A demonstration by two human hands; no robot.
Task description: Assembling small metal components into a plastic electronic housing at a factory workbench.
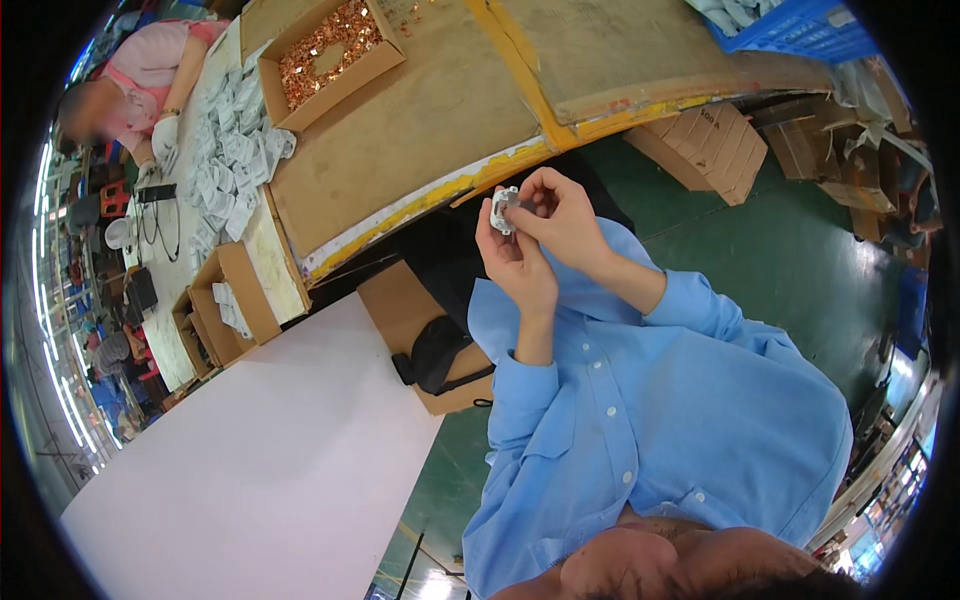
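Our left hand and right hand are together, both closed on a small white part between their fingertips, just short of the desk. It is in hand and not yet set down; we cannot tell how much of it is done. Beyond and left of our hands, copper-coloured bits fill much of a box; farther left, many pale pieces lie heaped, finished or not we cannot say.

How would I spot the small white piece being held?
Find the blue buttoned shirt. Near its upper edge, the bare left hand and right hand hold the small, oblong white piece. Unlike the white pieces heaped at upper left, it's held aloft.
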